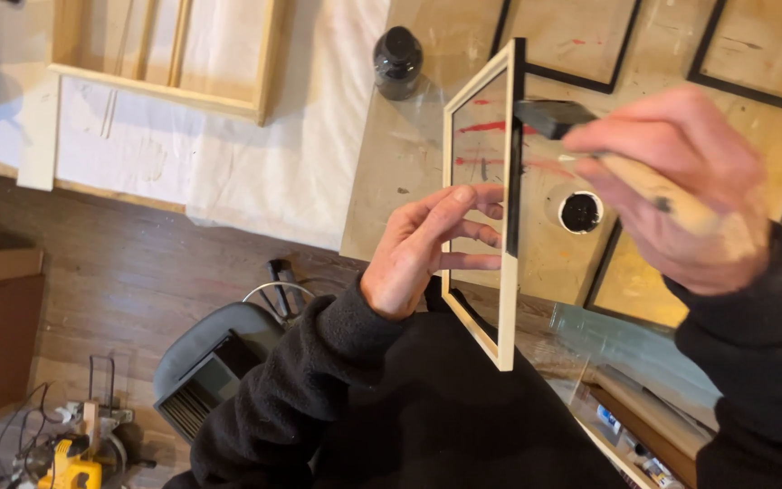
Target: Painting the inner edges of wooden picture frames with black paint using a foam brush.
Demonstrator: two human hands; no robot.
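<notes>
From my feed, left hand [423, 249] grips the pale wooden picture frame [480, 206] upright at centre, fingers through its opening. Right hand [681, 186] at 3 o'clock is closed on a wooden-handled black foam brush [549, 116], tip against the frame's blackened edge. Dark glass bottle [397, 60] sits at 12, small round cup of black paint [580, 212] just behind the frame.

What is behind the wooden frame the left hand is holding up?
Behind the wooden frame lies a paint-streaked worktable with a small cup of black paint and black frames. The left hand grips the frame; the frame's edge hides part of the tabletop.
</notes>
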